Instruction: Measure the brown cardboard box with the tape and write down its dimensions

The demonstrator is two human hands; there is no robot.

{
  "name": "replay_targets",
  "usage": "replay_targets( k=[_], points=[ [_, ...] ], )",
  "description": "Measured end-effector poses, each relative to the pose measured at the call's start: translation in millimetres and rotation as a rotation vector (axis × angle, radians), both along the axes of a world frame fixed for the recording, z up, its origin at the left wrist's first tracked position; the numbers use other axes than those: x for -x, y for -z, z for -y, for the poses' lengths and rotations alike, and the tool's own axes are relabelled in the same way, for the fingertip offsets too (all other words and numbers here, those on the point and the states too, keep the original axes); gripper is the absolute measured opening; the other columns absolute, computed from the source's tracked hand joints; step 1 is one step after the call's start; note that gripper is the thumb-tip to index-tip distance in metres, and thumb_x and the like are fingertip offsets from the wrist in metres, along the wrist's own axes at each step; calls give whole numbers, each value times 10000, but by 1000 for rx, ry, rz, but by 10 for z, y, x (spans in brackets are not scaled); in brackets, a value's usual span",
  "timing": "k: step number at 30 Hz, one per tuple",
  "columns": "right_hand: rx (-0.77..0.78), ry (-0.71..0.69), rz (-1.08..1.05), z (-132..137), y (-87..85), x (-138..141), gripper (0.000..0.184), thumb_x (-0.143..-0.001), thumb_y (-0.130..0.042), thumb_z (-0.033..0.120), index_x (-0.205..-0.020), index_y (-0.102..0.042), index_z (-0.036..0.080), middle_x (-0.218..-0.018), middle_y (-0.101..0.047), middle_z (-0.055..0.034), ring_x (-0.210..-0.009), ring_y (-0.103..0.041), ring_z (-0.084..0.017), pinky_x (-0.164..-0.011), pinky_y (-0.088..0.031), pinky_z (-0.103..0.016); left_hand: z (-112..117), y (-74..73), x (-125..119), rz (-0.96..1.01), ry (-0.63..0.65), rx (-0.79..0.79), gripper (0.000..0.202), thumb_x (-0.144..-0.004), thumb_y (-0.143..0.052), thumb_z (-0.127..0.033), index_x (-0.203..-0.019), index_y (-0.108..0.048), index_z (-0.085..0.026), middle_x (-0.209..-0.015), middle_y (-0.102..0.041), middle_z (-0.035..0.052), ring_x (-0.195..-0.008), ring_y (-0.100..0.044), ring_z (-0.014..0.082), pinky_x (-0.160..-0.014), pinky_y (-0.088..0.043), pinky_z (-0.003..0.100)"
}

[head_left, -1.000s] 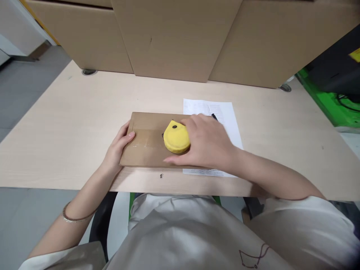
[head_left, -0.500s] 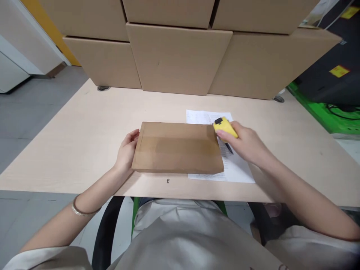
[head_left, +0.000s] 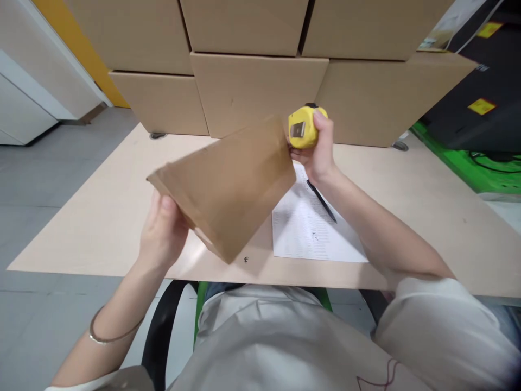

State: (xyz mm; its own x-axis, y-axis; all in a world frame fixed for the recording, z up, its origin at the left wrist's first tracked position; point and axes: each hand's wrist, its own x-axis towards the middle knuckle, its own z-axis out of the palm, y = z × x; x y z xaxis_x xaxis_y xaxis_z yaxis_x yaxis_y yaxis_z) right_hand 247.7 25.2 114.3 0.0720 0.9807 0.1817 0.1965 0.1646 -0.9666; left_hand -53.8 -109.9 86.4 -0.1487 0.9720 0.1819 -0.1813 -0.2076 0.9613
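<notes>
A flat brown cardboard box [head_left: 232, 184] is tilted up above the table, its far right end higher than the left. My left hand [head_left: 163, 231] grips its left end, thumb on the near face and the other fingers hidden behind. At the box's right end, my right hand [head_left: 319, 155] is closed around a yellow tape measure [head_left: 303, 127] with a metal belt clip. Its lower fingers reach toward the box edge; whether they bear its weight I cannot tell. Beneath lie a printed paper sheet [head_left: 297, 233] and a black pen [head_left: 321, 201] on it.
Large cardboard boxes [head_left: 260, 87] are stacked along the back of the light wooden table [head_left: 101, 217]. At the right stand a dark case [head_left: 459, 119] with yellow labels and a green surface [head_left: 448, 163]. A black chair armrest [head_left: 163, 326] is below the table edge.
The cardboard box has been lifted off the table and tilted, right end up. My right hand has moved up and left with the tape measure, uncovering more of the pen and paper.
</notes>
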Motion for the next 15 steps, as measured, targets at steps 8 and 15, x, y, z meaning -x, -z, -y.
replay_targets(
  k=[8,15],
  points=[
    [-54,-94,-84,-301,504,356,787,-899,-372,979,-1173,-589,274,-1089,-720,-128,-1028,-722,-310,-756,-598,-397,164,531,-402,-556,257,-647,1119,-966,-890,-482,-1817,-167,-554,-1957,-165,36,-1789,-246,392,-1414,-345,605],
    [-48,35,-77,-507,211,85,678,-893,-474,964,-1024,-486,299,-1057,-664,-67,-986,-709,-253,-721,-563,-341,22,427,-455,-466,357,-501,680,-1113,-530,-705,-1748,-447,-476,-1944,-211,12,-1815,-135,386,-1460,-194,640]
  ],
)
